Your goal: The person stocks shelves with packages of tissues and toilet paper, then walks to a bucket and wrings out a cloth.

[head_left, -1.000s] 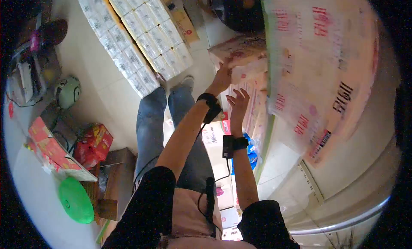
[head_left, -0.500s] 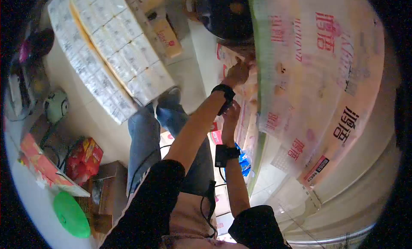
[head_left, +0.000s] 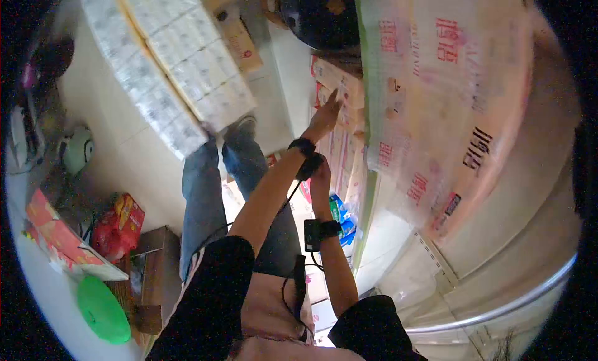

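Through the head camera I look down past my legs at a large pink-and-clear plastic-wrapped pack with red and black lettering, and I use it as my landmark. Just to its left is a stack of pale pink packages with red marks.

My left hand is over the upper part of that stack, its fingers extended and slightly apart. I see nothing gripped in them, and I cannot tell whether the tips touch the packages.

My right hand is lower, beside the stack and close under my left wrist. The black wrist device on my left arm partly covers it, so I cannot tell how its fingers stand or whether they hold anything.

Blue-and-green plastic packets lie below the stack, left of the large pack's lower part. A round black pot sits left of the large pack's top. Farther left, beyond a tan cardboard box, are two long white plastic-wrapped bundles, side by side near my feet.
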Available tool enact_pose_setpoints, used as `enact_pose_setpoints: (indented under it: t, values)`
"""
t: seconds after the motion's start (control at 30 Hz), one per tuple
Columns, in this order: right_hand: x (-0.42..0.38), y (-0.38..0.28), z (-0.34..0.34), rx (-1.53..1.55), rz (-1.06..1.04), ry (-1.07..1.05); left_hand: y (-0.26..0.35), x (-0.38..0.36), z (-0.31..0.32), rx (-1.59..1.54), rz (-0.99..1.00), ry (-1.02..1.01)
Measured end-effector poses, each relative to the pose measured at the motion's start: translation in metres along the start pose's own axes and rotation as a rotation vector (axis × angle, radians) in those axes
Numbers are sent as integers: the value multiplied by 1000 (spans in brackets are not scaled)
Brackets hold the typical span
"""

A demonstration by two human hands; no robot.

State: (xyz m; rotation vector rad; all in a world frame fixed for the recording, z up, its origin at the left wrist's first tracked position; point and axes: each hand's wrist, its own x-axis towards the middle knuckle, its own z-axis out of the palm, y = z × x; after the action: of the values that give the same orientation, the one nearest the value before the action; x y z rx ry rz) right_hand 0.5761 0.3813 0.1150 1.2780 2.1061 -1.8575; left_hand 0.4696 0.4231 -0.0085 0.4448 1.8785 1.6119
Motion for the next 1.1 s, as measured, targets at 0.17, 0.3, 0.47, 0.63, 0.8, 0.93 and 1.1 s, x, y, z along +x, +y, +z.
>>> enact_pose_setpoints:
  t: [0.17, 0.3, 0.47, 0.63, 0.8, 0.93, 1.1]
  values:
    - [-43, -83, 22, -148, -41, -60, -27, -119, -63, -136, -222, -119]
    - [-84, -189, 27, -365, -171, 142, -10, -194, -155, 553, 10, -343]
    - [-113, -290, 19, -39, -437, 405, -40, -265, -226, 478, 169, -145]
    - [-103, -317, -2, -48, -588, 728, 74, -264, -334, -192, -205, -105]
    - [-85, -232, -20, 213, -268, 977, 143, -243, -374, -254, -579, -40]
    - [-85, -239, -10, 587, -197, 650, 142, -249, -367, 18, -115, -231]
    - [-55, -218, -61, 201, 266, 270, 151, -251, -332, -224, -487, -181]
